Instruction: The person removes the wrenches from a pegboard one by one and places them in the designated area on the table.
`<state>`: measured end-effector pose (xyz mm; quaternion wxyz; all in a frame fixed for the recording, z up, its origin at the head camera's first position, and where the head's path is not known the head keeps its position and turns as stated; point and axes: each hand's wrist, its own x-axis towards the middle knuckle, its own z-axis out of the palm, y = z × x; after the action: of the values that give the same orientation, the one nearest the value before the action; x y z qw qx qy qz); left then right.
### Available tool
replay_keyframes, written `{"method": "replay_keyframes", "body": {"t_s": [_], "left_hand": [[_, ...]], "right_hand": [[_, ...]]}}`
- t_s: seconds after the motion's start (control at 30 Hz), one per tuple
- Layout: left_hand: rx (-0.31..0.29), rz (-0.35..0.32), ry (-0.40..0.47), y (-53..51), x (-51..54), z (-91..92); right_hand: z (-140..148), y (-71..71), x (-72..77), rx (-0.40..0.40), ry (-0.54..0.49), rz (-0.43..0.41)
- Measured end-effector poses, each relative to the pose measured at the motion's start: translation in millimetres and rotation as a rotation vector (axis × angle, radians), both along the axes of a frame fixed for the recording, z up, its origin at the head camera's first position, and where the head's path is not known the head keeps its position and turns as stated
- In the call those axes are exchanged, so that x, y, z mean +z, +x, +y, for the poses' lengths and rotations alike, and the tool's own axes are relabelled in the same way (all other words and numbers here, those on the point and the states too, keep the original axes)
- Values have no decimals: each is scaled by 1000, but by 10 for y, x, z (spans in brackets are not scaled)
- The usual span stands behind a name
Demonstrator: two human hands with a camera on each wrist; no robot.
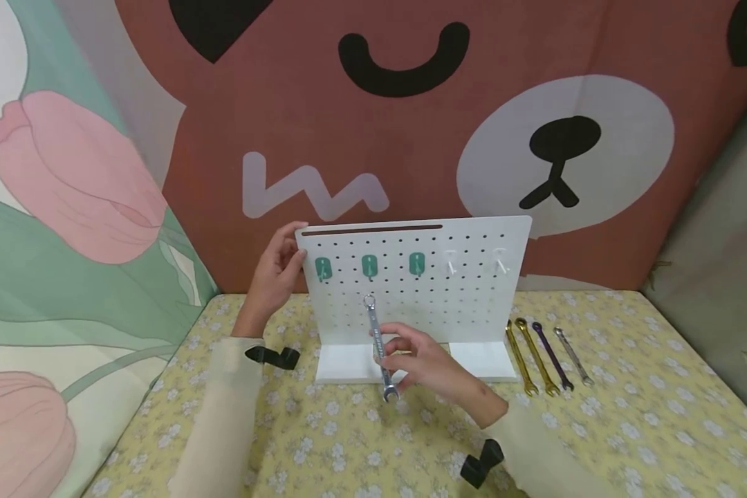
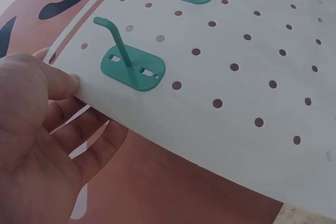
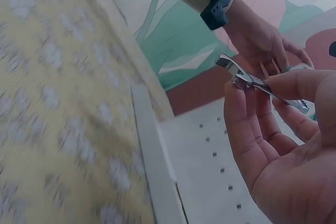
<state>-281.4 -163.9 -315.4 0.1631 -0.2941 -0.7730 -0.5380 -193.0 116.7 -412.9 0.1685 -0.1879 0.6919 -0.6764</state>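
A white pegboard (image 1: 411, 311) stands upright on its base, bearing three green hooks (image 1: 370, 267) and two clear hooks (image 1: 451, 263). My left hand (image 1: 272, 273) grips the board's upper left edge, thumb on the front and fingers behind, beside the leftmost green hook (image 2: 134, 67). In front of the board, my right hand (image 1: 420, 360) pinches a silver combination wrench (image 1: 376, 335) between thumb and fingers. Its ring end points up, below the middle green hook and apart from it; its open end points down. The right wrist view shows the wrench (image 3: 252, 81) across the fingertips.
Right of the board, two gold wrenches (image 1: 532, 353), a purple wrench (image 1: 552, 356) and a small silver wrench (image 1: 574, 356) lie side by side on the flowered tablecloth (image 1: 348, 443). Behind stands a printed cloth backdrop (image 1: 224, 124).
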Motion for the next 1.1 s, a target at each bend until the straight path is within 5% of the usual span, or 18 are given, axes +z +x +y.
{"method": "replay_keyframes", "body": {"t_s": [0.23,0.47,0.67,0.9,1.1], "left_hand": [[1,11,-6,4,76,10],[35,10,-3,-196,-120,-124],[20,29,13,-213,-165,-198],[-13,12,18,-8,-20,-34],[-6,13,-2,17,-9,-9]], "right_hand": [[436,117,-84,-66,67,-19],[812,183,-126,-111,107,-11],[1140,203,-142,-158,145,-22],[1698,260,-213,-276,241,-49],[2124,297,-262,-307,320,-32]]}}
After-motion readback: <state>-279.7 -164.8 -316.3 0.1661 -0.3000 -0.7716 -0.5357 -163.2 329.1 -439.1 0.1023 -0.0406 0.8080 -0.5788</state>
